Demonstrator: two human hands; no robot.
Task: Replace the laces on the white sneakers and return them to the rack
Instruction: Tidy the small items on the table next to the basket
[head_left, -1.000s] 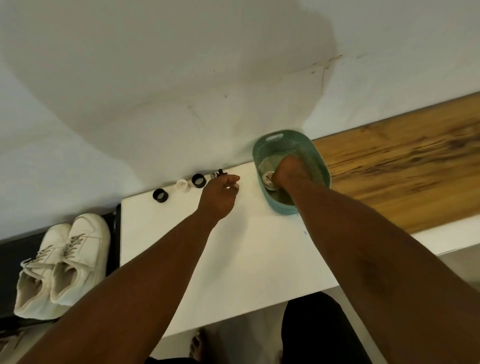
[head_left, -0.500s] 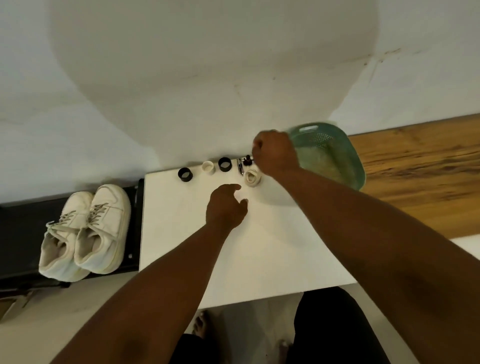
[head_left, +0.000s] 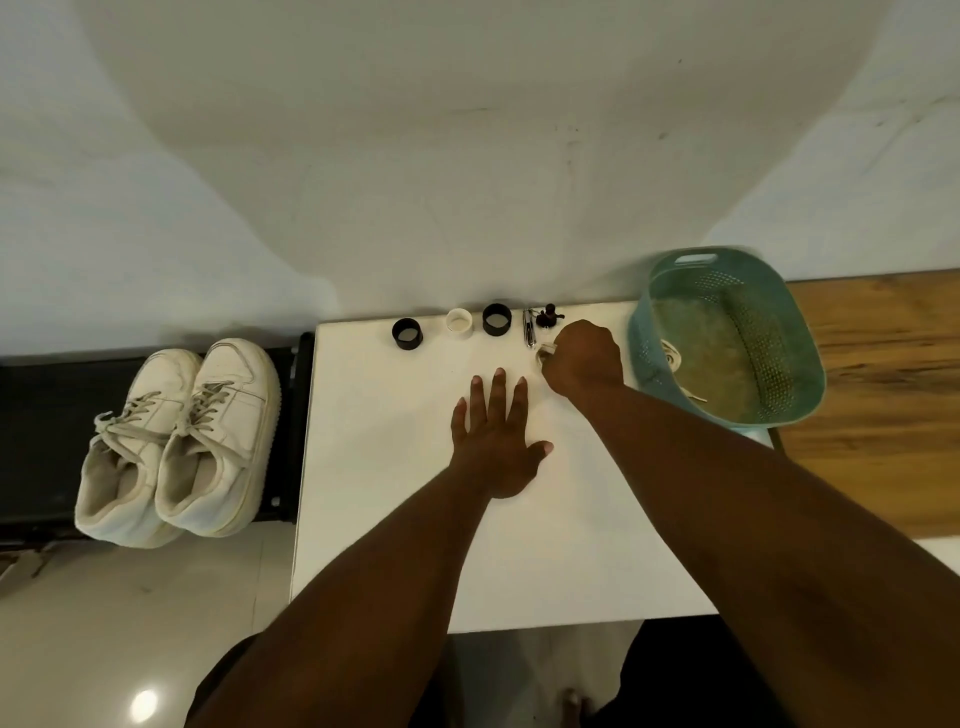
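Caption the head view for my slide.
Left hand flat on white table; right hand grips lace coil beside teal basket.

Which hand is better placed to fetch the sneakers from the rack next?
Left. The left hand lies flat and free, nearer the white sneakers; the right hand grips something small by the basket.

White table (head_left: 389, 545) before me. Along far edge: black ring (head_left: 407, 333), white cup (head_left: 460, 322), second black ring (head_left: 496, 319), metal clip (head_left: 529, 327), small black knob (head_left: 548, 315). Teal basket (head_left: 779, 312) sits at right end, coiled lace (head_left: 673, 358) inside. My left hand (head_left: 496, 441) flat on tabletop. Left of table, black rack (head_left: 41, 415) carries white sneakers (head_left: 176, 441), side by side.
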